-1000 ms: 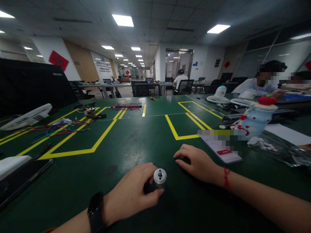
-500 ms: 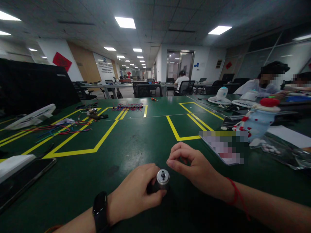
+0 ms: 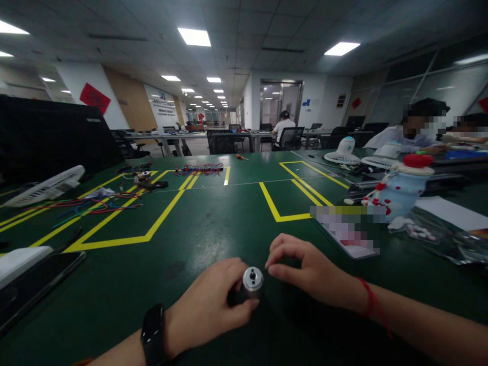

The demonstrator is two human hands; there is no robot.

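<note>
A small metal cylinder (image 3: 253,279), silver on top with a short central shaft and small dark holes, stands upright low in the middle. My left hand (image 3: 213,300), with a black band on its wrist, wraps its fingers and thumb round the cylinder's left side. Just to the right is my right hand (image 3: 305,269), a red string round its wrist. Its fingers are curled, the thumb and fingertips come close together beside the cylinder without touching it, and anything between them is too small to make out.
Loose coloured wires (image 3: 102,203) and a wire bundle (image 3: 200,169) lie on the green table (image 3: 213,218) at left and back. Right of my hands are a pixelated flat item (image 3: 351,236) and a blue snowman-like jar (image 3: 406,193). A person (image 3: 415,124) sits beyond.
My right hand has shifted slightly down and right, a little further from the cylinder. The left hand still holds the cylinder; the view has moved slightly.
</note>
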